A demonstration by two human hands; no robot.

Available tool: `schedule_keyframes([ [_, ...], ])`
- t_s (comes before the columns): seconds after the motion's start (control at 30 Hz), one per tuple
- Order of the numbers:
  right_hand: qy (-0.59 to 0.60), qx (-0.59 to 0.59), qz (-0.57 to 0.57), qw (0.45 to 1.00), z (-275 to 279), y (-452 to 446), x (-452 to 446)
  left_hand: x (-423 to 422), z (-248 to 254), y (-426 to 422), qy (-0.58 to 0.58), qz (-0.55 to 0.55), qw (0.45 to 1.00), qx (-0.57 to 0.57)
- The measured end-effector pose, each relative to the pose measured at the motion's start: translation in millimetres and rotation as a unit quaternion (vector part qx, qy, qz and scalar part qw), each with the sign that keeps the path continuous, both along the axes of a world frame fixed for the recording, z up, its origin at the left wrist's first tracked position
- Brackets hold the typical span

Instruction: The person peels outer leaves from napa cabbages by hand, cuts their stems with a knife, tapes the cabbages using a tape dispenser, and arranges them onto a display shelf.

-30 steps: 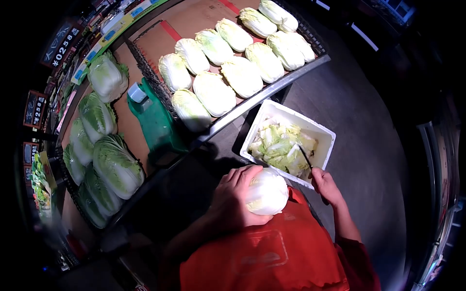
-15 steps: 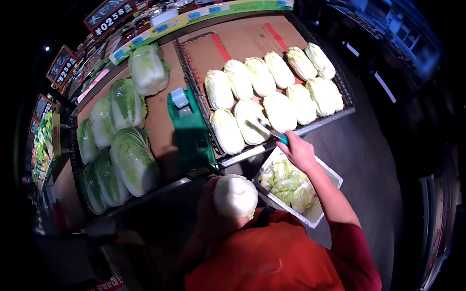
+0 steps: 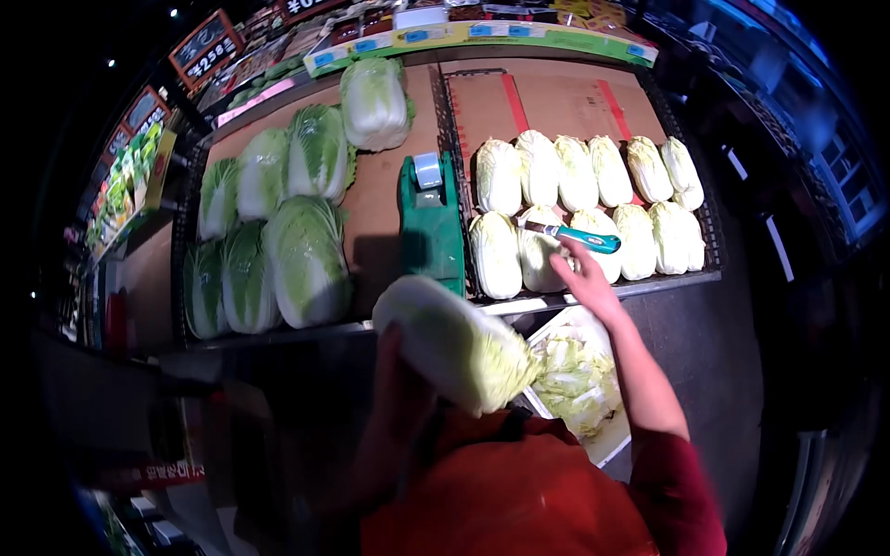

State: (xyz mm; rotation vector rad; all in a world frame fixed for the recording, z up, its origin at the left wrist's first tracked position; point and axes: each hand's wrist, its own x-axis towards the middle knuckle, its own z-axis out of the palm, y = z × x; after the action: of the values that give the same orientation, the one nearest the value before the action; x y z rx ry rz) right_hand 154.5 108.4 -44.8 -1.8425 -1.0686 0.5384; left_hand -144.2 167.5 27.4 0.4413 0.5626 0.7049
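Note:
In dim light, my left hand point(image 3: 404, 375) grips a pale napa cabbage point(image 3: 454, 343) from its left side, its leafy end tilted down to the right. A knife with a teal handle point(image 3: 593, 240) lies across the front row of cabbages in the right crate, its blade toward the left. My right hand point(image 3: 586, 278) is just below the handle with fingers apart and not wrapped round it; a fingertip is at the handle's lower edge. Trimmed cabbages point(image 3: 498, 176) stand in two rows around the knife.
Leafier green cabbages point(image 3: 308, 259) fill the left crate. Between the groups stands a green tape dispenser point(image 3: 433, 232). A white bin point(image 3: 612, 445) of loose leaves sits below the crate's front edge. Price signs point(image 3: 206, 51) are at the upper left.
The view has turned. My right hand has moved from the bin to the crate, and the knife now rests on the cabbages, out of its grasp. The held cabbage has tipped onto its side.

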Motion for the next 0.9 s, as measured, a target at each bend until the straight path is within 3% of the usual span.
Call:
schedule_keyframes([
  [0.03, 0.196, 0.003, 0.049, 0.979, 12, -16, -19, 8, -7, 2, -0.009, 0.012, 1.0, 0.012],
  [0.07, 0.382, 0.009, 0.091, 0.92, 22, -32, -37, 19, -15, 5, -0.02, 0.018, 0.999, 0.026],
  [0.13, 0.517, 0.048, 0.093, 0.849, 29, -62, -69, 44, -23, 5, -0.041, 0.018, 0.998, 0.038],
  [0.2, 0.581, 0.178, 0.134, 0.782, 45, -78, -93, 67, -22, -4, -0.055, 0.012, 0.998, 0.032],
  [0.27, 0.556, 0.184, 0.076, 0.807, 59, -91, -99, 85, -6, -21, -0.063, -0.03, 0.996, 0.057],
  [0.33, 0.587, 0.214, 0.038, 0.78, 58, -103, -96, 95, 6, -36, -0.05, -0.054, 0.994, 0.079],
  [0.43, 0.543, 0.218, -0.011, 0.811, 59, -117, -92, 93, 5, -52, -0.048, -0.137, 0.979, 0.142],
  [0.53, 0.395, 0.232, 0.074, 0.886, 64, -141, -69, 64, -32, -44, -0.113, -0.221, 0.961, 0.12],
  [0.57, 0.274, 0.204, 0.093, 0.935, 69, -149, -60, 50, -47, -38, -0.141, -0.248, 0.953, 0.1],
  [0.67, 0.158, 0.183, 0.209, 0.948, 87, -158, -59, 20, -45, -44, -0.016, -0.264, 0.953, 0.149],
  [0.7, 0.144, 0.174, 0.224, 0.948, 88, -158, -59, 18, -39, -48, -0.027, -0.263, 0.961, 0.075],
  [0.77, 0.116, 0.154, 0.257, 0.947, 90, -156, -59, 11, -41, -58, 0.0, -0.236, 0.967, 0.093],
  [0.9, 0.142, 0.156, 0.296, 0.932, 92, -150, -67, 0, -46, -70, 0.039, -0.194, 0.964, 0.177],
])
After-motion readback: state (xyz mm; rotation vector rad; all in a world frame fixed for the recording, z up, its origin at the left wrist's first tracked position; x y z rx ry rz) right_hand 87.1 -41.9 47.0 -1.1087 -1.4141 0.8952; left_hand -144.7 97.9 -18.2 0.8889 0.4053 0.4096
